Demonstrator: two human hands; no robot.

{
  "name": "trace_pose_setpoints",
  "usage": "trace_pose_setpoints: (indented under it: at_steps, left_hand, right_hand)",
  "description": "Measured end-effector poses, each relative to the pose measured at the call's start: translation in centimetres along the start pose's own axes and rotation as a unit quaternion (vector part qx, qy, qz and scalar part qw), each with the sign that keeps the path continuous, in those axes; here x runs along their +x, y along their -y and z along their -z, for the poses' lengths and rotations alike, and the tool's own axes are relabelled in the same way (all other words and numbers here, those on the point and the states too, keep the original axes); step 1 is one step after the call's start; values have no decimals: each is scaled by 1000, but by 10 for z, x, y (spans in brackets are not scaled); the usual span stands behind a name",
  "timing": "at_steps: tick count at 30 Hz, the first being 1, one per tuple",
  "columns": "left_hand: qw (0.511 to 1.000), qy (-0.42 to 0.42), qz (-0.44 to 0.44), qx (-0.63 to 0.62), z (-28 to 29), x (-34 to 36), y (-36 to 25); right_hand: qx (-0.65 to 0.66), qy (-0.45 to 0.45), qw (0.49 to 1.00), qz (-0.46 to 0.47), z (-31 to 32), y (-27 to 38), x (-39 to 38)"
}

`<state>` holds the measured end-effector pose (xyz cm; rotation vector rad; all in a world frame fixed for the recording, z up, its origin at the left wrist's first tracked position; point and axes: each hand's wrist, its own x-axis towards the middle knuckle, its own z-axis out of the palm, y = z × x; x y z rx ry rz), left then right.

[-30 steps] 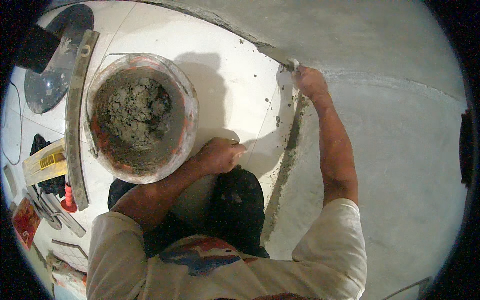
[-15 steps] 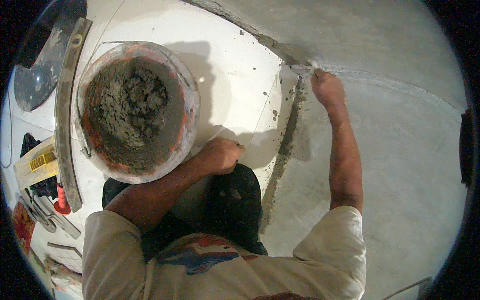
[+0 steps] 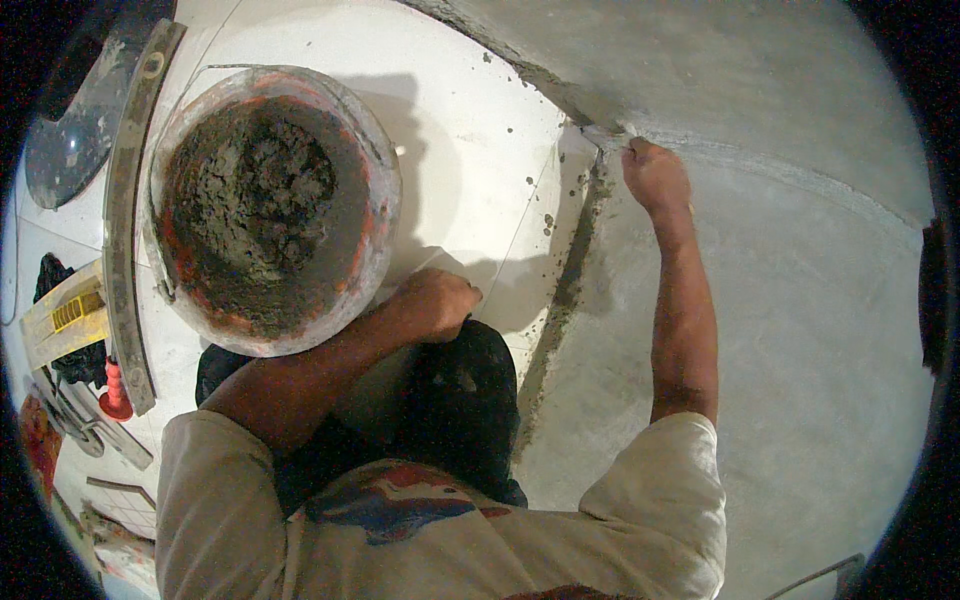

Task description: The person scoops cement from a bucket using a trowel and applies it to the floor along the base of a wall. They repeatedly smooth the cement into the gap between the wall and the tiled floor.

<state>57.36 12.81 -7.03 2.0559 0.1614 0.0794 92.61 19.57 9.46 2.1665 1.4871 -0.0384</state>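
Note:
My right hand (image 3: 657,178) is closed at the inner corner where the grey plastered surfaces meet. A thin pale edge shows beside its fingers, but I cannot make out what it grips. Below that corner runs a dark, rough mortar strip (image 3: 577,265) between the white tiles and the grey plaster. My left hand (image 3: 440,303) is a closed fist above my knee; whatever it holds, if anything, is hidden, with a pale flat shape just behind it. Left of it, near my forearm, stands a round bucket (image 3: 385,215) of wet grey mortar (image 3: 255,190), its wire handle lowered against the rim.
Beyond the bucket lie a long metal level (image 3: 128,210) and a dark rounded basin (image 3: 75,160). Nearer are a yellow-and-white float (image 3: 68,315), a red-handled tool (image 3: 115,390) and several metal tools. Mortar specks (image 3: 550,225) dot the white tiles (image 3: 470,130).
My left fist has shifted slightly left. The bucket and tools sit slightly more to the left in the picture. My right hand stays at the corner, almost unmoved.

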Motion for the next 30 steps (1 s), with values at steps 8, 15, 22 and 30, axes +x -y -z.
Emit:
trace_pose_setpoints:
  at_steps: [8, 15, 22, 30]
  left_hand:
    - [998, 31, 33, 36, -9, 4, 5]
    - [1000, 24, 0, 13, -13, 2, 7]
    - [999, 40, 5, 19, 3, 0, 1]
    - [999, 31, -16, 16, -8, -1, 5]
  right_hand:
    - [-41, 52, 995, -75, -1, 21, 25]
    - [10, -37, 999, -9, 2, 26, 14]
    - [28, -53, 998, -16, 6, 30, 4]
    - [-13, -20, 999, -29, 19, 64, 35]
